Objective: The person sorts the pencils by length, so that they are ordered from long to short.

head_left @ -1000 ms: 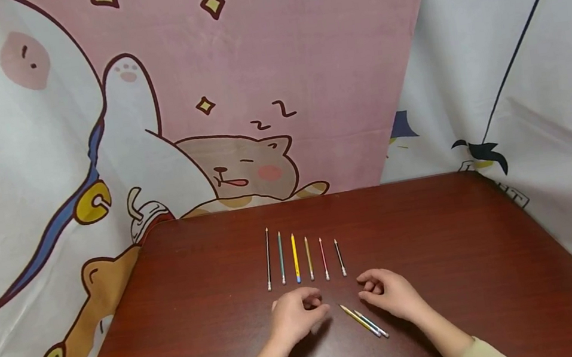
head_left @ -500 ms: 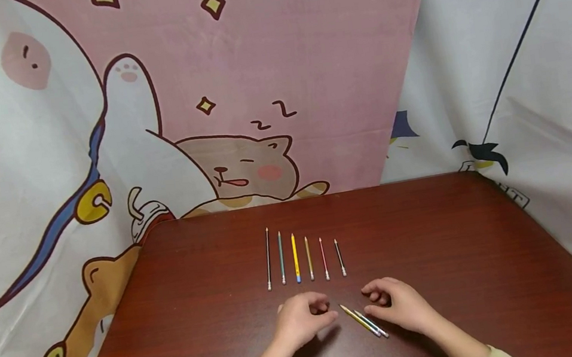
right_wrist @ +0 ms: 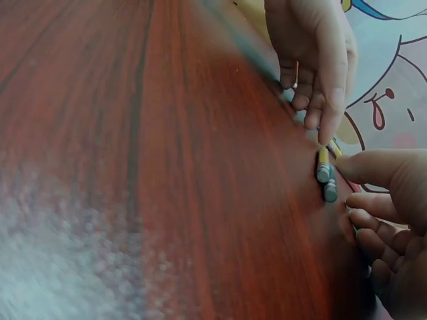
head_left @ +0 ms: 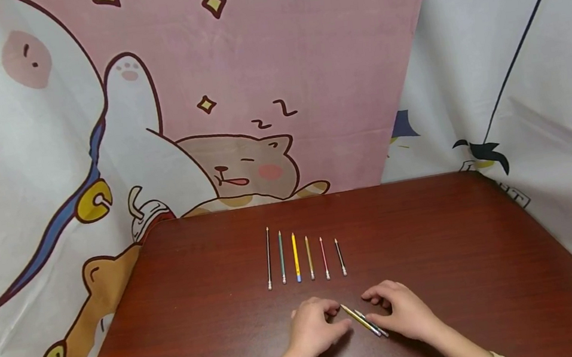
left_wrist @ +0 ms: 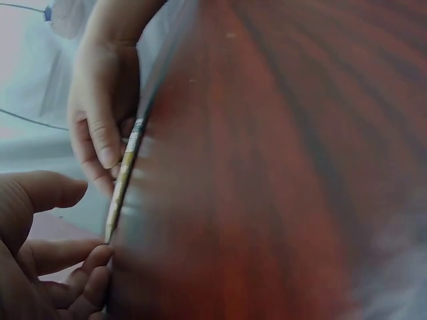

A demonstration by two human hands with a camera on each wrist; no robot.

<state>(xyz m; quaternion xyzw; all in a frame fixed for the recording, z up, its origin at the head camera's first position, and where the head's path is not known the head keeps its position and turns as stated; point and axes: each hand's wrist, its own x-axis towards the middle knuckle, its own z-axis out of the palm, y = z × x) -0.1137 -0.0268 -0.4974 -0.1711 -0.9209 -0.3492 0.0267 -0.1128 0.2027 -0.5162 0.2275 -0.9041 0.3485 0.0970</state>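
Note:
Two pencils lie side by side at a slant between my hands: a yellow one (head_left: 357, 317) and, partly hidden behind it and my right thumb, a dark one (head_left: 381, 330). My left hand (head_left: 313, 327) is at the left of the pair, fingers loosely bent. In the left wrist view its fingertips sit at the sharpened tip of the yellow pencil (left_wrist: 123, 180); touching or just apart, I cannot tell. To the right of the pair is my right hand (head_left: 408, 312), thumb beside the dark pencil. The right wrist view shows the pencils' eraser ends (right_wrist: 324, 175) near that thumb.
Beyond my hands several pencils stand in a row, points away from me, from a long black pencil (head_left: 268, 259) at left past a yellow pencil (head_left: 296, 257) to a short black pencil (head_left: 340, 257). The reddish-brown table (head_left: 202, 322) meets a printed cloth (head_left: 337, 75) behind.
My left hand has moved right and a little nearer to me, up to the pencil pair. My right hand has come nearer too, its thumb now over part of the dark pencil. The pencils lie still.

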